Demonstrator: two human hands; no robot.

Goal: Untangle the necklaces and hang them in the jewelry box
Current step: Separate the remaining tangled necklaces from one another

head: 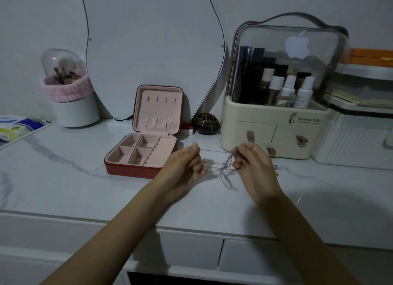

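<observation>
A tangle of thin silver necklaces [225, 167] hangs in the air between my two hands, above the marble tabletop. My left hand [184, 165] pinches chain strands on its right side. My right hand [249, 163] pinches the knotted part, with a small gold piece near its fingertips. Loops of chain droop below the knot. The red jewelry box [119, 167] stands open to the left of my hands, its pink-lined lid upright with several small hooks near the top, all bare. The tray compartments look empty.
A cream cosmetic organizer [274, 123] with bottles and small drawers stands behind my right hand. A dark round burner [205, 123] sits beside the box. A brush holder with a pink band [72, 97] is at the back left, before a mirror. Small gold beads [277, 174] lie right of my hand.
</observation>
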